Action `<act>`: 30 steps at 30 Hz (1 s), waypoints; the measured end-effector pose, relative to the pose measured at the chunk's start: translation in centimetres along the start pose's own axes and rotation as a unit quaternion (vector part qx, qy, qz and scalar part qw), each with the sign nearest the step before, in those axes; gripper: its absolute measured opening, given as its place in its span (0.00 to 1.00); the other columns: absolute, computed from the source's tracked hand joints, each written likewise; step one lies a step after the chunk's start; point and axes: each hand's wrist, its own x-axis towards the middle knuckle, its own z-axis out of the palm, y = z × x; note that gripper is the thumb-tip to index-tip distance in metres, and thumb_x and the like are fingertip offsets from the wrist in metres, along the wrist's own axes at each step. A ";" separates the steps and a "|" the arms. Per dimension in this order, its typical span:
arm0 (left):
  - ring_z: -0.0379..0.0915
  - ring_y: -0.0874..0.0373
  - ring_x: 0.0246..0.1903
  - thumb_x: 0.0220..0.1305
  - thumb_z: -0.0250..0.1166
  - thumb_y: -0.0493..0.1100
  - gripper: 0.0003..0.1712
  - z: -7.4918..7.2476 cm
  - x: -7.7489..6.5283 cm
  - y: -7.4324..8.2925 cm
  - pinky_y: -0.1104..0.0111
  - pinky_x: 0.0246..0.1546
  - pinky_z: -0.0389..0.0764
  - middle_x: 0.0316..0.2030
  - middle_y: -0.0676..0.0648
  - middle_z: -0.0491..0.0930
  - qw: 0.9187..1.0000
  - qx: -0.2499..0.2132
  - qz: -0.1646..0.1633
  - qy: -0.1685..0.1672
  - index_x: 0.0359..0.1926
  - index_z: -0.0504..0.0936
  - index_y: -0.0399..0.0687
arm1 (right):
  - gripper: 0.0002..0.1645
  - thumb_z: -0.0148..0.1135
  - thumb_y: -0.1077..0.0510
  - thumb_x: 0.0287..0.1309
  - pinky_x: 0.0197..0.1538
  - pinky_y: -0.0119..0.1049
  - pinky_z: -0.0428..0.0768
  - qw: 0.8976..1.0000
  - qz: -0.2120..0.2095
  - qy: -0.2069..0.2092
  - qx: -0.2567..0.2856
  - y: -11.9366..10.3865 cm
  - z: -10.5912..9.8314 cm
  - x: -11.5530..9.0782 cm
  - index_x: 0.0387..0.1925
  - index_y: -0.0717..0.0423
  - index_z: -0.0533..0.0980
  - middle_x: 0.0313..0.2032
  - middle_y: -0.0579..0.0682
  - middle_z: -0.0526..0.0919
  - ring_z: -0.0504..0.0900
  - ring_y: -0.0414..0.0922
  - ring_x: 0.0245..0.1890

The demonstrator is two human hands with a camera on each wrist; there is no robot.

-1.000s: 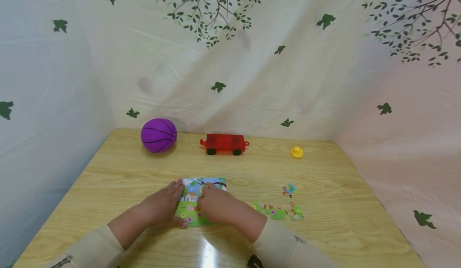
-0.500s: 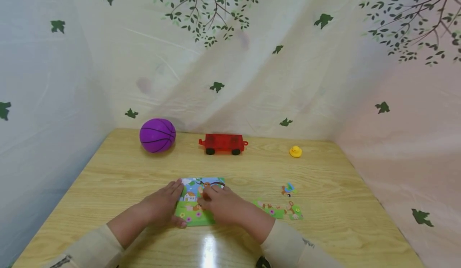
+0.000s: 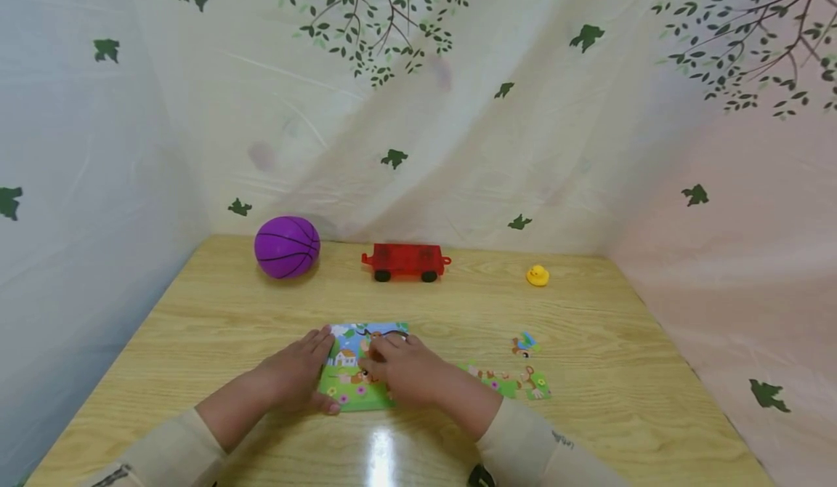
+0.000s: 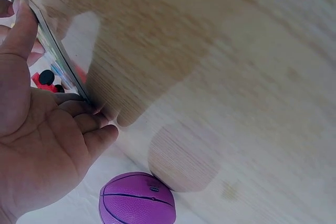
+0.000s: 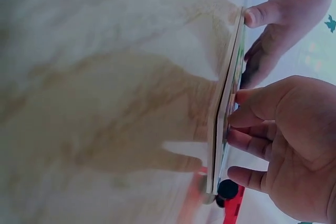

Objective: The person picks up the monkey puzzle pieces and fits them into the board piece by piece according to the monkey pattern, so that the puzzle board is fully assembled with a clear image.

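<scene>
A picture puzzle board point(image 3: 349, 396) with a house, grass and flowers lies flat on the wooden table. Along its left edge rests my left hand point(image 3: 296, 372), fingers stretched toward the far corner and thumb at the near corner. My right hand point(image 3: 412, 372) is over the board's right half, its fingertips touching the picture. In the right wrist view, the right thumb point(image 5: 247, 116) and fingers meet the board's face from above; no separate piece shows between them. The right hand hides part of the picture.
Several loose puzzle pieces point(image 3: 538, 384) lie right of the board, partly behind the right forearm, with a blue-and-brown piece point(image 3: 525, 344) beyond them. Farther back are a purple ball point(image 3: 287, 247), a red toy wagon point(image 3: 407, 260) and a yellow rubber duck point(image 3: 538, 276).
My right hand has shifted slightly right across the board, from a pointing index finger pressing the picture to several fingertips on it. My left hand has stayed at the left edge.
</scene>
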 end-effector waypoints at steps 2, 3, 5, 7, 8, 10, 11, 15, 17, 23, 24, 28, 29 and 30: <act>0.45 0.33 0.73 0.45 0.72 0.70 0.69 -0.1 0.0 0.0 0.43 0.72 0.55 0.75 0.31 0.47 1.000 -0.001 0.004 0.004 0.75 0.52 0.34 | 0.40 0.63 0.46 0.64 0.68 0.53 0.71 1.000 -0.002 0.004 -0.003 0.0 -0.1 0.0 0.74 0.35 0.59 0.71 0.47 0.60 0.57 0.50 0.73; 0.45 0.32 0.73 0.45 0.72 0.70 0.67 -0.1 0.0 -0.1 0.43 0.72 0.55 0.75 0.31 0.47 1.000 -0.001 0.006 0.004 0.75 0.52 0.37 | 0.40 0.63 0.46 0.63 0.67 0.53 0.71 1.000 -0.002 0.006 -0.002 -0.1 -0.1 0.0 0.74 0.35 0.59 0.71 0.48 0.60 0.57 0.50 0.73; 0.45 0.32 0.73 0.46 0.71 0.70 0.64 -0.1 0.0 -0.1 0.41 0.71 0.55 0.75 0.30 0.47 1.000 0.001 0.009 0.002 0.76 0.54 0.43 | 0.41 0.64 0.45 0.63 0.67 0.53 0.71 1.000 -0.003 0.008 -0.002 0.0 -0.2 0.0 0.74 0.36 0.59 0.71 0.48 0.60 0.57 0.50 0.73; 0.45 0.31 0.73 0.47 0.70 0.70 0.61 -0.2 0.0 -0.1 0.40 0.71 0.55 0.75 0.30 0.46 1.000 0.005 0.010 -0.005 0.76 0.56 0.48 | 0.41 0.64 0.45 0.63 0.66 0.53 0.72 1.000 -0.006 0.011 -0.006 -0.1 -0.2 0.0 0.74 0.36 0.59 0.71 0.48 0.60 0.58 0.50 0.72; 0.45 0.31 0.73 0.48 0.70 0.70 0.60 -0.2 0.0 -0.1 0.40 0.71 0.55 0.75 0.30 0.46 1.000 0.007 0.010 -0.008 0.76 0.57 0.50 | 0.41 0.64 0.45 0.63 0.66 0.52 0.72 1.000 -0.007 0.013 -0.012 -0.1 -0.2 0.0 0.74 0.36 0.59 0.70 0.48 0.61 0.59 0.50 0.72; 0.45 0.31 0.73 0.48 0.69 0.70 0.59 -0.2 0.0 -0.1 0.40 0.71 0.55 0.75 0.30 0.46 1.000 0.010 0.010 -0.012 0.75 0.58 0.52 | 0.41 0.64 0.44 0.63 0.65 0.51 0.74 0.999 -0.009 0.020 -0.024 -0.1 -0.2 0.0 0.74 0.36 0.60 0.69 0.47 0.62 0.60 0.50 0.71; 0.44 0.31 0.73 0.48 0.69 0.70 0.59 -0.2 0.0 -0.1 0.41 0.71 0.55 0.75 0.30 0.46 1.000 0.011 0.010 -0.013 0.75 0.58 0.52 | 0.40 0.64 0.44 0.63 0.65 0.51 0.74 0.999 -0.010 0.023 -0.030 -0.1 -0.2 0.0 0.74 0.35 0.60 0.69 0.47 0.63 0.61 0.50 0.71; 0.45 0.32 0.73 0.49 0.68 0.71 0.58 -0.3 0.0 0.0 0.41 0.71 0.55 0.75 0.30 0.46 1.000 0.021 0.009 -0.014 0.76 0.58 0.52 | 0.40 0.64 0.44 0.62 0.64 0.48 0.75 0.998 -0.011 0.033 -0.045 -0.1 -0.2 0.0 0.73 0.34 0.61 0.68 0.46 0.64 0.62 0.49 0.70; 0.45 0.32 0.73 0.49 0.68 0.71 0.58 -0.3 -0.1 0.1 0.40 0.71 0.55 0.75 0.30 0.46 1.000 0.027 0.009 -0.012 0.76 0.58 0.52 | 0.40 0.65 0.44 0.62 0.64 0.48 0.75 0.998 -0.013 0.035 -0.040 0.0 -0.1 0.0 0.73 0.35 0.61 0.68 0.46 0.65 0.63 0.49 0.70; 0.43 0.33 0.74 0.50 0.66 0.71 0.59 -0.2 -0.1 0.1 0.41 0.71 0.55 0.77 0.37 0.44 0.999 0.045 0.029 -0.008 0.76 0.56 0.48 | 0.32 0.61 0.54 0.66 0.66 0.47 0.73 0.995 -0.028 0.064 0.069 1.4 0.1 -0.2 0.70 0.38 0.66 0.66 0.45 0.69 0.66 0.46 0.68; 0.43 0.34 0.74 0.51 0.66 0.71 0.59 -0.1 0.0 0.0 0.41 0.72 0.55 0.77 0.39 0.45 0.998 0.046 0.034 -0.008 0.76 0.56 0.47 | 0.30 0.59 0.56 0.67 0.67 0.46 0.73 0.993 -0.027 0.072 0.089 1.9 0.1 -0.4 0.69 0.40 0.67 0.65 0.45 0.71 0.68 0.45 0.67; 0.43 0.36 0.75 0.51 0.67 0.69 0.60 0.0 0.0 -0.1 0.41 0.72 0.55 0.77 0.41 0.48 0.999 0.021 0.039 -0.008 0.76 0.54 0.44 | 0.25 0.51 0.59 0.71 0.65 0.46 0.75 0.986 0.007 0.097 0.134 4.1 0.1 -1.6 0.67 0.44 0.70 0.62 0.48 0.74 0.72 0.47 0.63; 0.44 0.36 0.75 0.50 0.68 0.69 0.61 0.0 0.1 -0.1 0.41 0.72 0.55 0.77 0.41 0.49 0.999 0.016 0.035 -0.007 0.76 0.53 0.45 | 0.26 0.51 0.59 0.70 0.63 0.45 0.75 0.985 0.019 0.103 0.139 4.8 0.0 -2.1 0.67 0.46 0.70 0.61 0.49 0.74 0.73 0.47 0.61; 0.44 0.36 0.75 0.50 0.69 0.69 0.61 0.0 0.1 -0.2 0.41 0.71 0.55 0.77 0.41 0.49 0.999 0.007 0.033 -0.006 0.76 0.53 0.45 | 0.25 0.51 0.60 0.70 0.62 0.45 0.76 0.983 0.032 0.108 0.144 5.5 0.0 -2.6 0.67 0.47 0.71 0.60 0.50 0.75 0.74 0.48 0.60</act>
